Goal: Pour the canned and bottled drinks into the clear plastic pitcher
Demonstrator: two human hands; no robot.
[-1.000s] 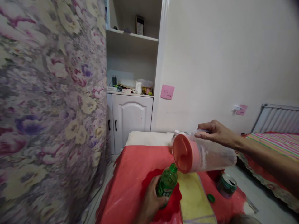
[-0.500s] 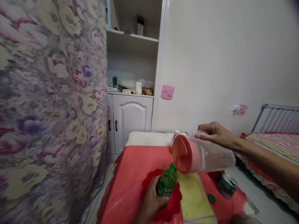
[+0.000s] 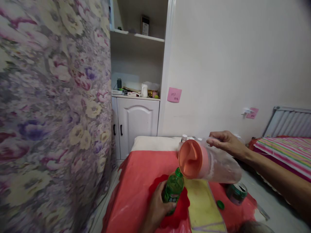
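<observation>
My left hand (image 3: 156,205) is wrapped round a green plastic bottle (image 3: 174,191), which leans slightly to the right above a red scalloped tray (image 3: 183,212). My right hand (image 3: 223,142) grips the handle of a clear pitcher (image 3: 221,166) with an orange-pink lid (image 3: 190,159). The pitcher lies tipped almost on its side, lid toward the left, its lower rim close by the bottle's mouth. Whether liquid is flowing between them I cannot tell. A green bottle cap (image 3: 220,205) rests on the red cloth to the right.
A yellow cloth (image 3: 205,204) lies on the red-covered table (image 3: 136,181). An opened can (image 3: 236,193) stands at the right, near the table's edge. Behind the pitcher is a small white-capped bottle (image 3: 184,139). A floral curtain (image 3: 55,113) hangs at the left, and a bed (image 3: 286,149) stands at the right.
The pitcher has tilted a little further, its base end sinking and its lid turning toward me. My right hand has shifted slightly right and down. The green bottle has barely moved.
</observation>
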